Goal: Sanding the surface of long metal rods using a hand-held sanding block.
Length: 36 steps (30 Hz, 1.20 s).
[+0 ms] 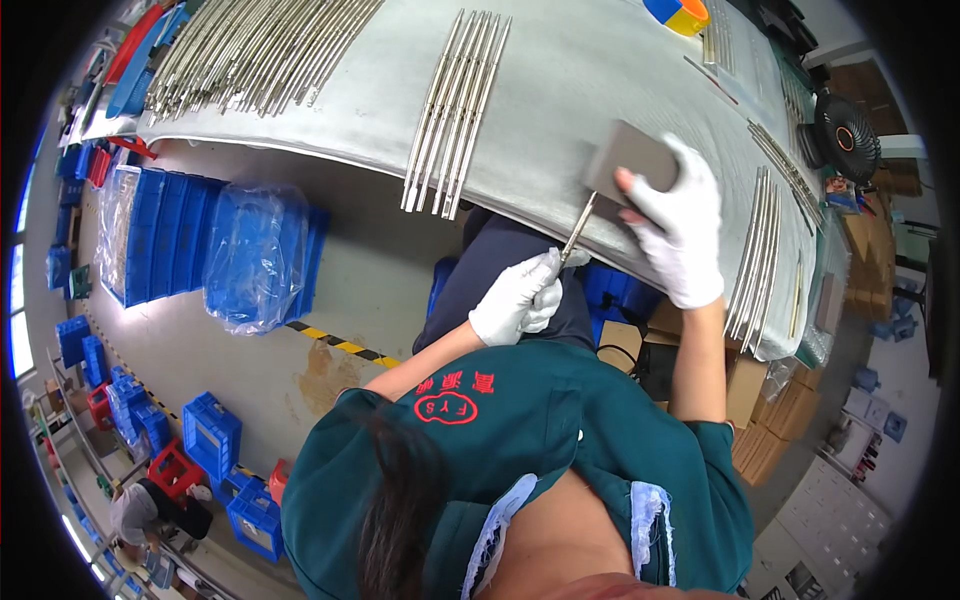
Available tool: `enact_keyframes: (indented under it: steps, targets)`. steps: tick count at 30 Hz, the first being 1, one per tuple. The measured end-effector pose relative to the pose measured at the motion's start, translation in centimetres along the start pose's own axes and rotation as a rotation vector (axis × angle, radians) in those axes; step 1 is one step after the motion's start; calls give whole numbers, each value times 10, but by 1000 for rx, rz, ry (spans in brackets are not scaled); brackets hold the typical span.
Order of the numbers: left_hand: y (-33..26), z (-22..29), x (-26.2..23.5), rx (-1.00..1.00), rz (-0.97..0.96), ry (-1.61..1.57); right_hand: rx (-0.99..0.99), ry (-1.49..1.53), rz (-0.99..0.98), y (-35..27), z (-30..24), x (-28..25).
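Observation:
My left hand, in a white glove with bare fingertips not visible, is closed round the lower end of a slim metal rod just off the table's near edge. The rod tilts up to the right, its far end at the lower left edge of a flat grey-brown rectangular pad. My right hand grips that pad from its right side, thumb and a finger bare at the tips. Whether pad and rod touch, I cannot tell. Left of them a small row of metal rods lies on the table.
Many rods lie at the far left, and another row at the right. A black fan and a roll of tape stand beyond. Stacked blue crates and a bagged crate are on the floor. Someone is at lower left.

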<state>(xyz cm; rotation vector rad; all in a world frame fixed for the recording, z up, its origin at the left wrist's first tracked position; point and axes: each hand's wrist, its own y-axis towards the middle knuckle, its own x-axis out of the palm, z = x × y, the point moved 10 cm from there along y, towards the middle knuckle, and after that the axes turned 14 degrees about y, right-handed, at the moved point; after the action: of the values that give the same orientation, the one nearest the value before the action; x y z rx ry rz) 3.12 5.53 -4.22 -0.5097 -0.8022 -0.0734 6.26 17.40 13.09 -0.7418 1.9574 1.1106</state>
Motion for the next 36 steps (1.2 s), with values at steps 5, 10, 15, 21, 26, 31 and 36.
enact_keyframes:
  steps: [5, 10, 15, 21, 26, 31, 36]
  targets:
    - [0, -4, 4, -30, -70, -118, -58, 128, -7, 16, -11, 22]
    - [2, -6, 14, -8, -231, -246, 51, 121, -3, 0, 14, 8]
    - [4, -5, 13, -42, -217, -227, -13, 129, 3, 15, -5, 20]
    - [4, -3, 8, -92, -107, -122, 134, 1, -1, -37, 35, -12]
    - [16, 19, 18, -28, -129, -78, 164, 117, 96, -35, 22, -19]
    - [17, 22, 12, 17, -85, -158, 126, 94, 25, -28, 13, -5]
    - [16, 21, 14, 16, -43, -137, -43, 93, -64, -10, -16, 18]
